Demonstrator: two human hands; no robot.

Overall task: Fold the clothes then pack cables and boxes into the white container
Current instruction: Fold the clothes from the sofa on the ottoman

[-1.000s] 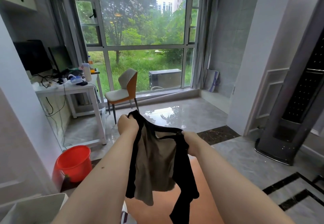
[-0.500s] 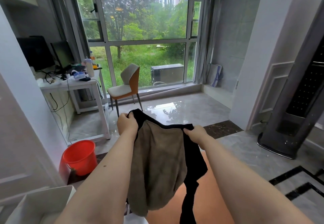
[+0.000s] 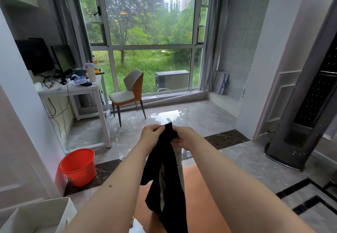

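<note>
Up front, left hand [image 3: 152, 134] and right hand [image 3: 184, 137] pinching black garment [image 3: 164, 174], fingers curled on its top edge, hem cut off below.

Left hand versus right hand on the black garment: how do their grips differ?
The left hand pinches the black garment at its top edge, knuckles toward the camera. The right hand holds it slightly lower, fingers curled round the bunched cloth. Both hold it up in the air, close together, so it hangs doubled.
</note>
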